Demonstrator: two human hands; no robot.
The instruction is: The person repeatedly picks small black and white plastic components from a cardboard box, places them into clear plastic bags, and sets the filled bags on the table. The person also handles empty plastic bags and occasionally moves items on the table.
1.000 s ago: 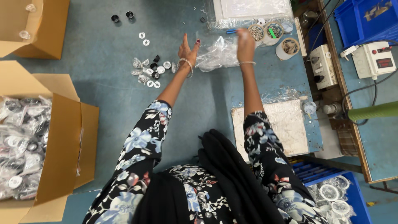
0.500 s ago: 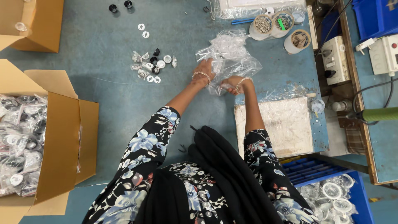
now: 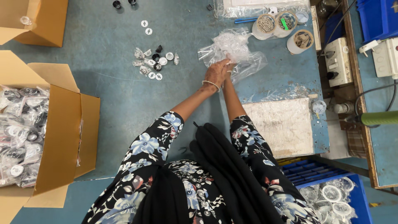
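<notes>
From the head camera, the left hand (image 3: 216,74) covers the right hand (image 3: 227,71), both apparently closed on crumpled clear plastic bags (image 3: 234,52); small caps (image 3: 154,63) lie left, tape rolls (image 3: 277,24) beyond, an open carton (image 3: 62,128) on the blue table (image 3: 107,95)

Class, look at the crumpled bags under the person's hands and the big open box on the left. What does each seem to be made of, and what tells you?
Crumpled bags: thin clear plastic film, probably; glossy creases, and the blue table shows through. Both hands, left hand uppermost, press on them. Open box: brown corrugated cardboard, apparently; matte, with folded flaps.
</notes>
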